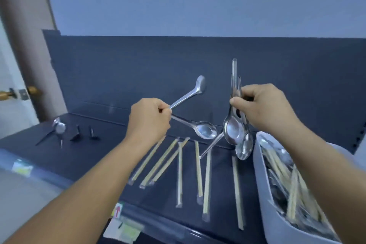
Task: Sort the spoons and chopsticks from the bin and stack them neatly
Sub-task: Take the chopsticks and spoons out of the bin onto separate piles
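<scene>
My left hand (pixel 148 121) grips two steel spoons by their handles: one spoon (pixel 200 85) points up and right, the other spoon (pixel 206 130) lies lower with its bowl facing me. My right hand (pixel 263 105) holds a bunch of several spoons (pixel 235 130), bowls hanging down and handles sticking up. Several wrapped chopstick pairs (pixel 180 172) lie spread on the dark shelf (pixel 83 156) below my hands. One more spoon (pixel 212 145) leans down onto the shelf among them. The grey bin (pixel 263 176) at the right holds more chopsticks and spoons.
At the far left of the shelf sit a spoon (pixel 59 128) and two small dark hooks (pixel 76 134). A dark back panel (pixel 138 65) rises behind the shelf. A door with a brass handle (pixel 32 90) stands at the left. Price labels (pixel 126 226) line the shelf's front edge.
</scene>
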